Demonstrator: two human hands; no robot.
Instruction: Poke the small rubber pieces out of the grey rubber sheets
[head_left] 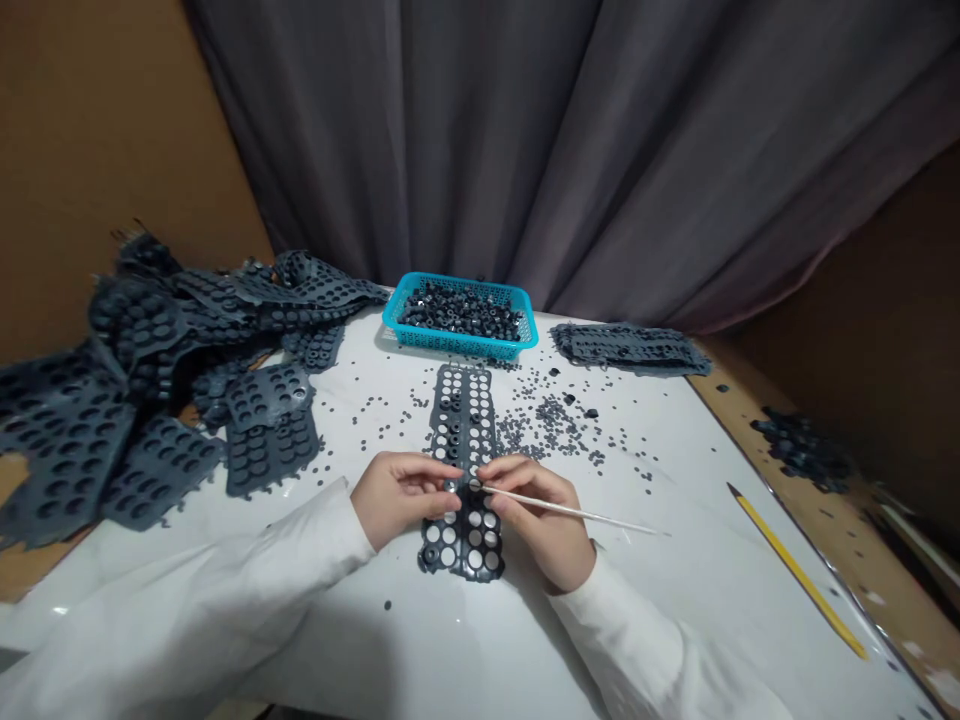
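Note:
A dark rubber sheet (472, 568) with rows of round holes lies lengthwise on the white table, a few dark rings still in its left rows. My left hand (409, 495) is at the sheet's left side, thumb and forefinger pinched at a small piece I cannot make out. A thin pale stick (577, 512) is held in my right hand (541, 515), its tip over the sheet's middle. The thumb and forefinger of that hand close round the stick close to the tip.
Behind the sheet stands a blue basket (463, 345) of small dark parts. Dark sheets (161, 330) pile up at left; more sheets (630, 348) lie back right. Tiny dark discs (553, 418) are scattered right of centre. A yellow pencil (799, 572) rests near the right edge.

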